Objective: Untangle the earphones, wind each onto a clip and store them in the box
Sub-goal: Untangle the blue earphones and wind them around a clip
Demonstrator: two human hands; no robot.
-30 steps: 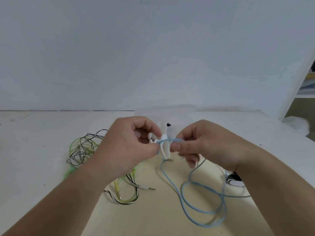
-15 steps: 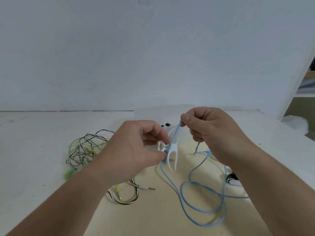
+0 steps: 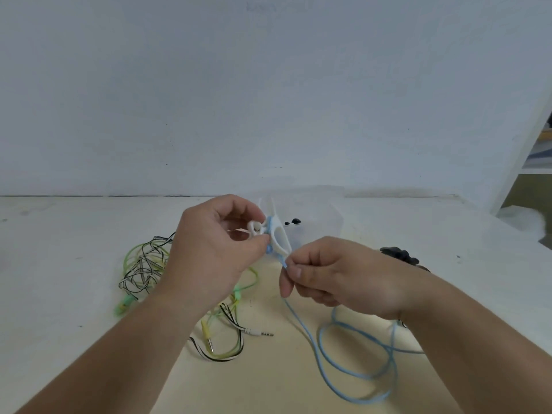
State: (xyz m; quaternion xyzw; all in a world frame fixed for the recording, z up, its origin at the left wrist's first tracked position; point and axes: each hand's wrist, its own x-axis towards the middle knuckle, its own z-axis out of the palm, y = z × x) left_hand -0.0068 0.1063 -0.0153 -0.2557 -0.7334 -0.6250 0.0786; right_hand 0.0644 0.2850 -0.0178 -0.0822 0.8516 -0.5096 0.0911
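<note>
My left hand (image 3: 213, 255) pinches a white winder clip (image 3: 279, 237) held up above the table. Blue earphone cable is wrapped round its middle. My right hand (image 3: 334, 279) pinches that blue cable (image 3: 355, 375) just below the clip; the rest of it trails down in loose loops on the table at the right. A tangle of green and black-and-white earphones (image 3: 143, 264) lies at the left, partly hidden by my left forearm, with its plugs (image 3: 260, 333) lying near the middle. A clear box (image 3: 331, 213) stands behind the clip.
Small black pieces (image 3: 294, 221) lie inside the clear box area. A dark clip (image 3: 398, 253) lies on the table behind my right wrist. The wall runs close behind the table, and a shelf opening (image 3: 534, 162) shows at the far right.
My right hand came down from above the clip to just below it, carrying the blue cable round the clip. My left hand lifted and turned the clip, forked end now up.
</note>
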